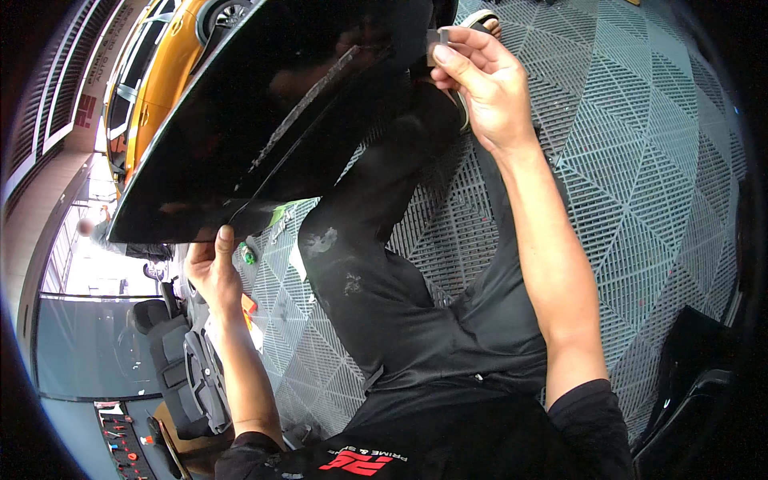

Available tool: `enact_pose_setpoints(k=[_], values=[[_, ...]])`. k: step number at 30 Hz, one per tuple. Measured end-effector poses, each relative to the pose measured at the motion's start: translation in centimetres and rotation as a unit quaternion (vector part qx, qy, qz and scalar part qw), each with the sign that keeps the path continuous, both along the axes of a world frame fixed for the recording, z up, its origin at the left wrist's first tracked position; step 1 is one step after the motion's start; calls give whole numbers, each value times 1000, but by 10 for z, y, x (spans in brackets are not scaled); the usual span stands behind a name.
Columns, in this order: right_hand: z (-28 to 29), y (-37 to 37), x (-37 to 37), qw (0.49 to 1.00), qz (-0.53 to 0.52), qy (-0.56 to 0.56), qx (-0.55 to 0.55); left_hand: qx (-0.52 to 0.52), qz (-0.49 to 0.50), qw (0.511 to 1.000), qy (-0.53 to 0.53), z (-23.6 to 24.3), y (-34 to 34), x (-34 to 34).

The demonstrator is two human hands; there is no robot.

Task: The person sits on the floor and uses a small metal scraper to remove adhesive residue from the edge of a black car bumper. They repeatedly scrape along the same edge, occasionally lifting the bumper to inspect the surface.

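A large glossy black panel [240, 120] slants across the upper left, above my bent left leg. A rough greyish streak [308, 104] runs along its face beside a thin crease line. My left hand [214, 268] is closed on the panel's lower edge, thumb on the face and fingers mostly hidden behind. At the panel's right end, my right hand [484, 76] pinches a small grey-brown flat piece [436, 50] between thumb and fingers. Whether that piece touches the panel, I cannot tell.
Grey grated floor tiles [616, 184] spread beneath me. An orange car [160, 88] stands at the far left, with a person [100, 230] beyond. Black car seats [172, 360] and a rack of tools [124, 440] are at the lower left. A green item [247, 254] lies on the floor.
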State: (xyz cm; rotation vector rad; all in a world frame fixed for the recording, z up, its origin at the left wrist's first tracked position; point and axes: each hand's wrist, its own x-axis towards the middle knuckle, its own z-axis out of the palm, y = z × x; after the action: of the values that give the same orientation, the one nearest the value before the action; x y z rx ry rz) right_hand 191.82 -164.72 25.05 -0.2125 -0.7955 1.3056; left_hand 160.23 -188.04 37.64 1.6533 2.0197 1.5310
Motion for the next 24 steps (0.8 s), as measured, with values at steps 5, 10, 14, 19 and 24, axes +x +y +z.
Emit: enact_pose_setpoints(k=[5, 10, 14, 19, 24], values=[[3, -5, -29, 999, -11, -18, 25, 23, -10, 999, -28, -11, -7, -6], [24, -1, -39, 996, -47, -57, 49, 7, 18, 999, -26, -2, -6, -7], [21, 13, -43, 994, -42, -69, 73, -18, 29, 999, -21, 0, -14, -14], [22, 16, -47, 989, -61, -87, 98, -32, 52, 998, 7, 1, -20, -19], [28, 16, -43, 982, -97, -120, 113, -27, 36, 999, -4, -2, -18, -14]])
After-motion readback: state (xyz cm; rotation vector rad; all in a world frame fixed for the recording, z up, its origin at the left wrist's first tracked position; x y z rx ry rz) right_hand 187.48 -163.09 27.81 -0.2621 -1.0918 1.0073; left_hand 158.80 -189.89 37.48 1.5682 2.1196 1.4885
